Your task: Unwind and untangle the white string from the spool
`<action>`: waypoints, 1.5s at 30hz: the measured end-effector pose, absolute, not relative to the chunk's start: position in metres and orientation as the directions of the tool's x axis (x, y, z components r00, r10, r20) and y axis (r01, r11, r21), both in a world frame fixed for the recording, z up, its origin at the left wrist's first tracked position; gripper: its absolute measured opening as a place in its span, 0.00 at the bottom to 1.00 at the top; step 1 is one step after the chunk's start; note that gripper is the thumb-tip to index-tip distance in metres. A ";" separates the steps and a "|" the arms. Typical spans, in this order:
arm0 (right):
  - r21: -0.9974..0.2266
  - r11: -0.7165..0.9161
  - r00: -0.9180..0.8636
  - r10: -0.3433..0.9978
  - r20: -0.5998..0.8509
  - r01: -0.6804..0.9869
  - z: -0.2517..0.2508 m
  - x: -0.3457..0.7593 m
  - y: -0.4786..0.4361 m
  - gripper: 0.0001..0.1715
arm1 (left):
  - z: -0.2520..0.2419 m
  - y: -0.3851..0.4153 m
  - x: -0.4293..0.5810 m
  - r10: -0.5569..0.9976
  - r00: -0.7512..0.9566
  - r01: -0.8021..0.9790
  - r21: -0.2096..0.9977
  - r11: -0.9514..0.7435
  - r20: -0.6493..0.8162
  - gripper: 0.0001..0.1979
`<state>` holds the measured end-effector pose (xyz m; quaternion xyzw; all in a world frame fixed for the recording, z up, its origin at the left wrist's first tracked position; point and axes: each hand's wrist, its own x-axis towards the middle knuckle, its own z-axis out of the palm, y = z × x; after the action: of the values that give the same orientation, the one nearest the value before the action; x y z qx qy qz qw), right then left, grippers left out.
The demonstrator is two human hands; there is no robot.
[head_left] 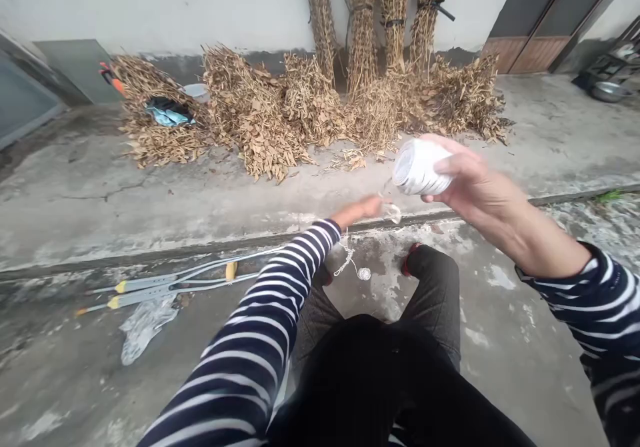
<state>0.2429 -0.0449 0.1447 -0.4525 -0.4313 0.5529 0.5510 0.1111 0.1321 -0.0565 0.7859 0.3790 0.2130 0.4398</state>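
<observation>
My right hand (475, 184) is wrapped round a white roll of cord (417, 167), held up with its end toward me. My left hand (357, 210) reaches forward below the roll, motion-blurred, its fingers pinched on a pale strand end (393, 212) coming off the roll. A loose white cord with a small ring (356, 268) hangs or lies just beneath that hand, between my knees. Both arms wear dark sleeves with white stripes.
I sit over a stained concrete floor with a step edge (150, 254) running across. A pair of crutches (170, 287) and a clear plastic bag (143, 327) lie at the left. Heaps of dry stalks (280, 110) and tied bundles (363, 27) stand against the far wall.
</observation>
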 end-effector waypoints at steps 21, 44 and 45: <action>-0.927 -0.320 -0.228 0.934 -0.274 -0.197 0.077 0.239 -0.013 0.32 | -0.037 0.060 0.064 0.941 0.251 -0.123 0.972 -0.202 0.228 0.17; -0.968 -0.015 -0.042 0.999 -0.005 -0.251 0.137 0.276 -0.050 0.31 | -0.133 0.046 0.017 0.646 0.706 0.450 0.888 -0.093 -0.290 0.14; -0.970 -0.013 -0.036 0.999 -0.004 -0.243 0.141 0.276 -0.051 0.31 | -0.138 0.049 0.013 0.668 0.673 0.497 0.863 -0.091 -0.317 0.13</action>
<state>0.2756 -0.0512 0.1410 -0.4283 -0.4414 0.5683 0.5466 0.0126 0.0494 -0.1383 0.7345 0.3967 0.0783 0.5450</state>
